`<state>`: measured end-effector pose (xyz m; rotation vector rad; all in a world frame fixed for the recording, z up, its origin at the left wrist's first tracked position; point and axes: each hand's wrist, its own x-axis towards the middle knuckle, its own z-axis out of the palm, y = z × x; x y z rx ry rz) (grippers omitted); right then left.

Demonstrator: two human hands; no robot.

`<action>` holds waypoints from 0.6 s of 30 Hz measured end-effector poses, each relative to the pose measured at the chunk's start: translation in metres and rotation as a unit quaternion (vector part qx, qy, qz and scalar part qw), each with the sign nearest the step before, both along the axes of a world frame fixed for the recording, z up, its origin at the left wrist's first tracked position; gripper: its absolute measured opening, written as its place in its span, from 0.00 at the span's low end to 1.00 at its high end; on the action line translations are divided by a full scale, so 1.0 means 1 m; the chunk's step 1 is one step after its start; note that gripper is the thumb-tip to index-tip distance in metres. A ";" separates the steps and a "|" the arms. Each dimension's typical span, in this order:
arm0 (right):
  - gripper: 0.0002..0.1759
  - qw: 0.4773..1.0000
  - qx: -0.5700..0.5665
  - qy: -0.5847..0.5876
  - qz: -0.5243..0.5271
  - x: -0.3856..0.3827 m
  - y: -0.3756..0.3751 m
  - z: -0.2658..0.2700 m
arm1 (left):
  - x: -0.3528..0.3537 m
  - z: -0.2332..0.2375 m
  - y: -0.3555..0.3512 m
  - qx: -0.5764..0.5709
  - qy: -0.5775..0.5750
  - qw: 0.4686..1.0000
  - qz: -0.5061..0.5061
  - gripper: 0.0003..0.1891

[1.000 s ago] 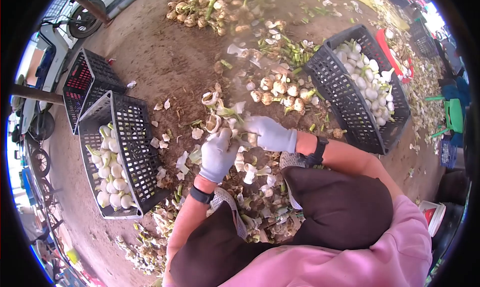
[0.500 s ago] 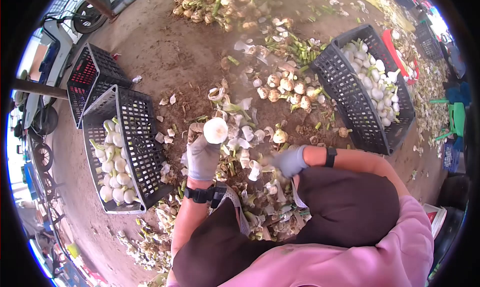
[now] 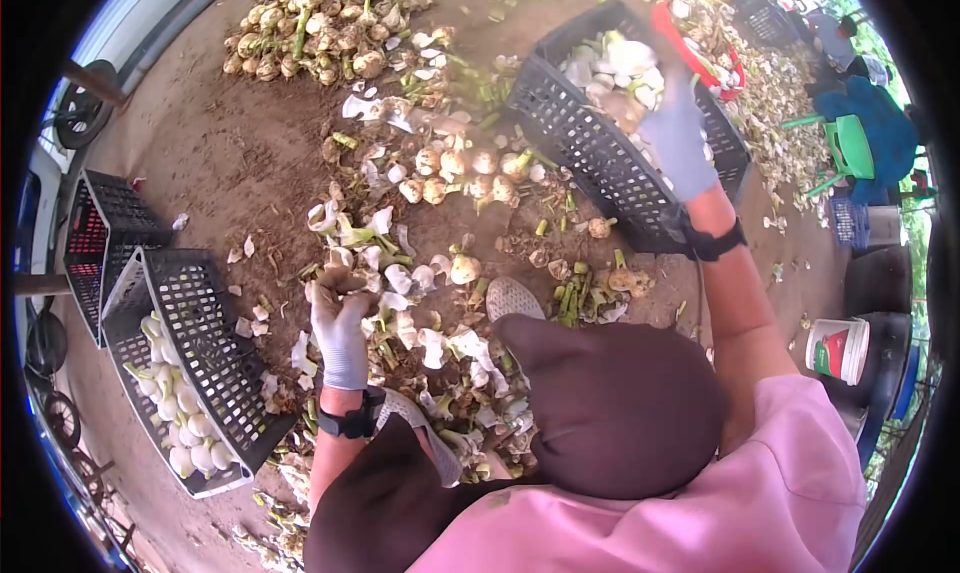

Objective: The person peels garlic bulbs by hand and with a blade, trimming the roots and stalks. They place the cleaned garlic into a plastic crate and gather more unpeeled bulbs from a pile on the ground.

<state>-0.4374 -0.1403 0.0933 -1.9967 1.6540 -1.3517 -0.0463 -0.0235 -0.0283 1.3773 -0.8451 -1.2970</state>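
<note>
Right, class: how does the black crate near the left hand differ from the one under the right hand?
The left crate has white bulbs only at its near end, mesh bare elsewhere; in the right crate they heap under the right hand. The right hand reaches over the right crate; the left hand sits among peelings, apart from the left crate. Both are black mesh crates holding white bulbs.
</note>
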 end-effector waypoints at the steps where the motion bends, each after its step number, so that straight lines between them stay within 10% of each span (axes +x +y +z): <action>1: 0.31 0.971 -0.064 0.194 -0.121 -0.014 0.004 -0.002 | -0.002 -0.002 0.002 0.007 -0.001 1.000 -0.020 0.19; 7: 0.23 0.856 0.399 0.320 0.068 -0.070 0.091 -0.156 | -0.004 -0.025 0.005 -0.010 -0.125 0.978 -0.169 0.18; 8: 0.22 0.859 0.285 0.414 0.095 -0.105 0.102 -0.212 | -0.003 -0.026 0.007 -0.012 -0.148 0.972 -0.183 0.20; 11: 0.13 0.889 0.444 0.087 0.071 -0.140 0.069 -0.301 | -0.010 -0.011 0.016 -0.036 -0.095 0.984 -0.147 0.25; 13: 0.10 0.759 0.531 -0.375 0.036 -0.168 0.035 -0.364 | -0.010 -0.003 0.013 -0.075 -0.152 0.981 -0.097 0.30; 15: 0.09 0.799 0.545 -0.240 0.086 -0.092 0.005 -0.324 | -0.001 -0.013 0.010 0.004 -0.177 0.975 -0.134 0.32; 16: 0.09 0.912 0.345 0.034 0.218 -0.013 0.023 -0.246 | -0.007 0.002 0.005 0.026 -0.167 0.974 -0.149 0.33; 18: 0.12 0.860 0.403 0.024 0.312 0.111 0.027 -0.130 | -0.031 -0.025 0.007 -0.113 -0.134 0.983 -0.051 0.32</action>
